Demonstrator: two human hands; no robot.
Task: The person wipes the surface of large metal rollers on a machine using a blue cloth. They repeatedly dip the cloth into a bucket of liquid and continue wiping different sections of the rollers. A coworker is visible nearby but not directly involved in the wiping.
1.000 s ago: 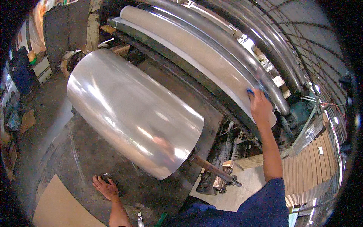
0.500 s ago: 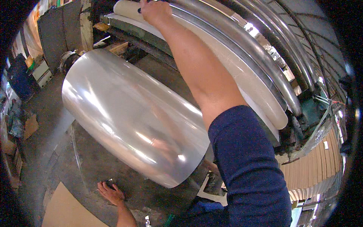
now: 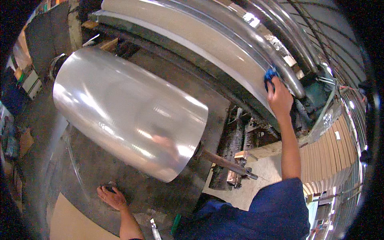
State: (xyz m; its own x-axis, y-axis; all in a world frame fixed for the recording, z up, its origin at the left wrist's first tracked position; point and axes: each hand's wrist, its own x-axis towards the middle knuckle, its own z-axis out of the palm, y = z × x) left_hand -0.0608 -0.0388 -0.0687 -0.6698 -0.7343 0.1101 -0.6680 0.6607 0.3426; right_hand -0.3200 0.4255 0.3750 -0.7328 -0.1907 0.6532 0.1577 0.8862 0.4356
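"While the right arm is stretched out, where does the blue cloth (image 3: 270, 76) lie relative to the hands?"

"It is bunched in the right hand (image 3: 281, 99), whose fingers and thumb are bent closely around it. Part of the cloth sticks out beyond the fingertips, at the right-hand end of the long tan roller (image 3: 208, 42)."

"Does the cloth touch that roller?"

"It appears to lie against it, near the steel roller (image 3: 256, 36) just behind; the exact contact is hidden by the fingers."

"And the left hand?"

"The left hand (image 3: 114, 198) rests palm down on the dark worktop (image 3: 92, 160), well apart from the cloth, with its fingers loosely spread and slightly bent. A dark patch by the fingertips is too unclear to name."

"What lies between the two hands?"

"A big silver roll (image 3: 132, 112) lies slantwise there, a rusty shaft (image 3: 224, 162) jutting from its right end. The left hand is on the near side of the roll, touching no part of it; the right hand is beyond its right end."

"Anything near the left forearm?"

"A brown sheet (image 3: 72, 222) lies to its left, and a slim metallic tool (image 3: 155, 230) to its right."
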